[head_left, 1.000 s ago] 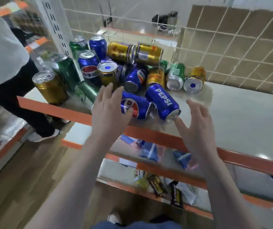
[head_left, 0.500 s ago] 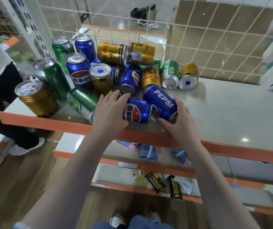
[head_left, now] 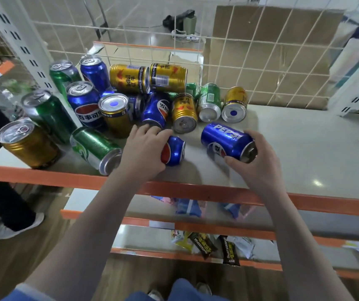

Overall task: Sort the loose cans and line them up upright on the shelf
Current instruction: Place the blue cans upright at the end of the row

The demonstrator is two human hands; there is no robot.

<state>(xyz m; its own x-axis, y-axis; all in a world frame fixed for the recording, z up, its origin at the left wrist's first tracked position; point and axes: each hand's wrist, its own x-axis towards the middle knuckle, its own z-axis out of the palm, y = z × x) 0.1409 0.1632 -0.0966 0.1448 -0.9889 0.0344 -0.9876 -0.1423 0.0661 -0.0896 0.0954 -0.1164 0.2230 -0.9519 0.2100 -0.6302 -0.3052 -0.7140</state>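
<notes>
Big shelf (head_left: 304,148), pale grey top, orange front edge. White wire grid (head_left: 250,61) along the back. Below, lower shelves (head_left: 196,227) with snack packets (head_left: 206,244).

On the left half of the shelf, a heap of cans (head_left: 143,101): gold, green and blue. Some upright by the left edge, like the gold can (head_left: 27,144) at the front corner and a tall green can (head_left: 48,114) behind it. Others lying down, piled on each other near the grid. One green can (head_left: 96,149) flat on its side near the front edge.

Left hand (head_left: 143,153) laid over a lying blue can (head_left: 174,151), fingers curled around it, near the front of the heap. Right hand (head_left: 259,161) around the end of a blue Pepsi can (head_left: 228,142), fingers and thumb clamped on it. Pepsi can on its side, just right of the heap, apart from the other blue can.

Far left, a person's dark trouser leg (head_left: 2,192) and white shoe (head_left: 15,227) on the wood floor.
</notes>
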